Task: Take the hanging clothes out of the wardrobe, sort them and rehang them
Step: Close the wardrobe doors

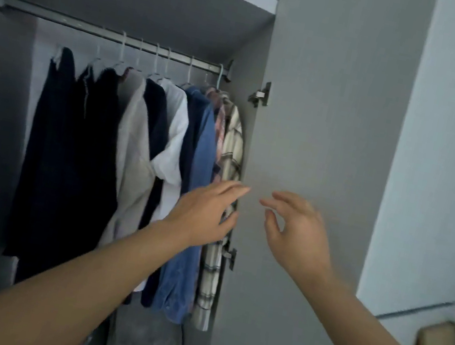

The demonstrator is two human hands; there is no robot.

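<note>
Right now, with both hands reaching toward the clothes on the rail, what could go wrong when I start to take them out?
1. The shirts are packed tightly at the right end of the rail; pulling the plaid shirt may drag its neighbours off their hangers.
2. The door hinge sits close to that shirt, so fabric might snag on it.
3. Both the left hand and the right hand are empty and open; a garment gripped low might slide off its hanger.

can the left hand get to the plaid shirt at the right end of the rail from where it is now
Probably yes. The left hand is open, empty and already in front of the plaid shirt, which hangs outermost beside the open wardrobe door. Nothing lies between them, though whether the fingers already touch the fabric cannot be told.
</note>
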